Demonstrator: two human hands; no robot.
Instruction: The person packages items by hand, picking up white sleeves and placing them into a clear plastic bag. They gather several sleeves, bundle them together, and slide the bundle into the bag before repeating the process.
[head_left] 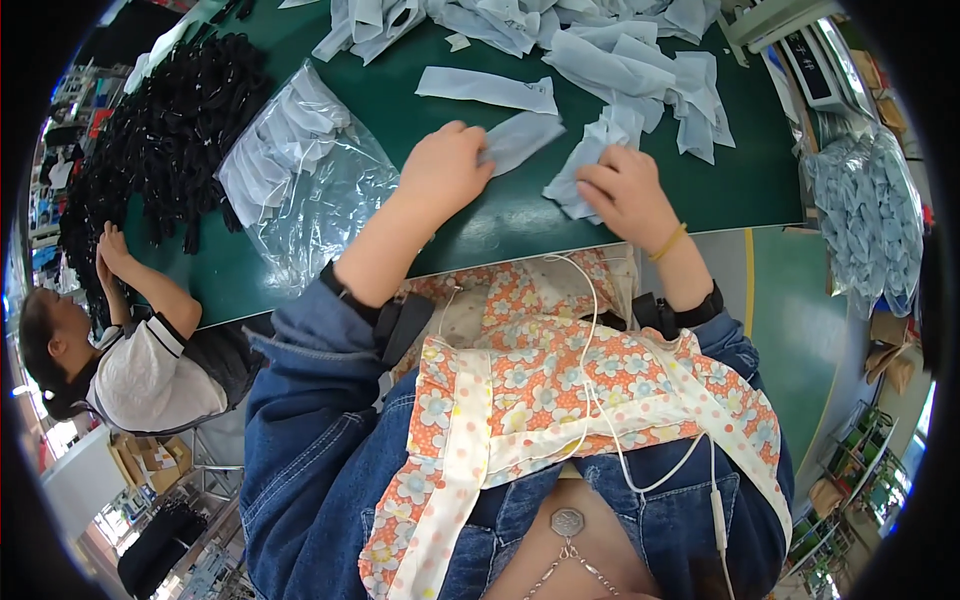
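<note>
My left hand (pixel 448 168) is closed, its fingers on the near end of a flat pale blue-grey strip (pixel 525 142) whose far end reaches to the right over the green table. A bunch of similar thin, crumpled pale strips (pixel 590 165) lies by the table's front edge. My right hand (pixel 628 195) is closed on the near side of this bunch, fingertips pressed into it. Just beyond the left hand's strip, another pale strip (pixel 485 88) lies flat by itself. Whether the strips are cloth or frosted film is hard to tell.
A clear plastic bag (pixel 335 215) with pale strips lies left of my left arm. Beyond it is a heap of black cords (pixel 185 110), with a co-worker (pixel 150 365) seated beside it. More pale strips (pixel 630 65) pile up at the back. A filled clear bag (pixel 868 215) hangs at the right.
</note>
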